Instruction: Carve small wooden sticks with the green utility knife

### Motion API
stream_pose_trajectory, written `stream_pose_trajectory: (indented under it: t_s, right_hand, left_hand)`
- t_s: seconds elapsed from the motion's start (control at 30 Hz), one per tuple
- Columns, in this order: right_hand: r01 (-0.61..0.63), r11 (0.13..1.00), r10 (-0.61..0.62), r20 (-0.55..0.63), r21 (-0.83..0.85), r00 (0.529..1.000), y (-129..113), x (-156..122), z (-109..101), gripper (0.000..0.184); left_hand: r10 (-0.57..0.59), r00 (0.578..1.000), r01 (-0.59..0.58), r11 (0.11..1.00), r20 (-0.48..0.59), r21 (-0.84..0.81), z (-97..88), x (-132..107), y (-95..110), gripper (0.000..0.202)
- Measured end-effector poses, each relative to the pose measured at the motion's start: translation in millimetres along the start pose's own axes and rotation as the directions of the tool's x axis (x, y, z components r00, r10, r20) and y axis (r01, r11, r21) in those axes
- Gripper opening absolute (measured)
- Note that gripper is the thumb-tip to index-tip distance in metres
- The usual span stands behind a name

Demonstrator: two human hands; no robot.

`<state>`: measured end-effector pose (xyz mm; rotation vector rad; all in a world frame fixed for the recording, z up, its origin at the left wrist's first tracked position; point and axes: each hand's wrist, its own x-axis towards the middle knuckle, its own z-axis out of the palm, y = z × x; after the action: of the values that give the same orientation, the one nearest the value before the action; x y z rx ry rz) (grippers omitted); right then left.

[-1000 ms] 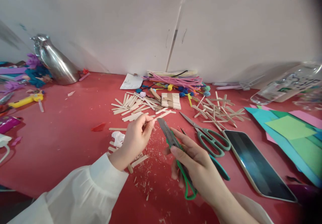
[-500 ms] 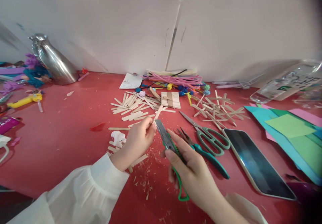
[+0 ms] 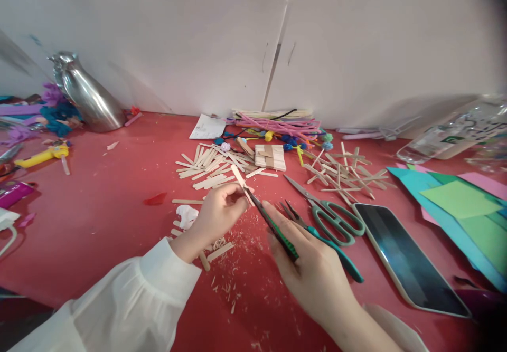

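Observation:
My left hand is closed in a pinch on a wooden craft stick that points up and away over the red table. My right hand is wrapped round green-handled scissors; their blades meet the stick just beside my left fingertips. Wood shavings and short stick offcuts lie on the table under both hands. A crumpled white scrap sits just left of my left hand.
Behind the hands lie a pile of craft sticks, a glued stick panel, pipe cleaners and thin sticks. Two more scissors, a phone and coloured paper lie right. A steel jug stands far left.
My left hand turned the stick from pointing right to pointing up and left. The scissors rotated edge-on and closed in on the stick; my right hand shifted slightly forward.

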<state>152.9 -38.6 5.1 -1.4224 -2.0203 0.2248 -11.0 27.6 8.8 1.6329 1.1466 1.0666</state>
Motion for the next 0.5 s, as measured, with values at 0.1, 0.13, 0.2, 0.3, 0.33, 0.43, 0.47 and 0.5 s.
stream_pose_trajectory:
  t_s: [0.1, 0.13, 0.2, 0.3, 0.33, 0.43, 0.47, 0.5]
  right_hand:
    - [0.028, 0.998, -0.029, -0.026, -0.053, 0.999, 1.7, -0.4, 0.8, 0.045]
    - [0.035, 0.997, -0.037, -0.033, -0.065, 0.999, 2.0, -0.4, 0.9, 0.044]
    - [0.046, 0.996, -0.05, -0.047, -0.08, 0.998, 2.1, -0.2, 1.1, 0.045]
    - [0.064, 0.993, -0.07, -0.056, -0.101, 0.996, 1.6, 0.4, 0.8, 0.045]
    - [0.071, 0.991, -0.078, -0.058, -0.109, 0.995, 1.5, 0.7, 0.6, 0.044]
    - [0.09, 0.987, -0.098, -0.055, -0.133, 0.994, 2.5, 1.1, 0.5, 0.044]
    - [0.088, 0.987, -0.096, -0.05, -0.138, 0.994, 3.1, 1.1, 0.6, 0.044]
    - [0.08, 0.987, -0.086, -0.045, -0.139, 0.995, 3.8, 1.0, 0.7, 0.045]
  left_hand:
    - [-0.087, 0.996, 0.092, 0.976, 0.033, -0.195, 1.1, -0.6, 5.0, 0.011]
    - [-0.109, 0.994, 0.114, 0.963, 0.031, -0.246, 1.1, -0.5, 5.8, 0.013]
    - [-0.132, 0.991, 0.129, 0.939, 0.011, -0.32, 0.4, 0.3, 5.7, 0.018]
    - [-0.133, 0.991, 0.113, 0.932, -0.034, -0.345, -1.8, 2.2, 2.7, 0.027]
    - [-0.123, 0.991, 0.101, 0.94, -0.048, -0.325, -2.8, 2.7, 1.6, 0.03]
    - [-0.052, 0.993, 0.032, 0.984, -0.11, -0.176, -5.8, 2.8, -0.8, 0.03]
    - [-0.017, 0.992, 0.002, 0.993, -0.129, -0.115, -6.7, 2.4, -1.0, 0.029]
    - [0.019, 0.99, -0.028, 0.998, -0.143, -0.061, -7.3, 2.0, -1.0, 0.027]
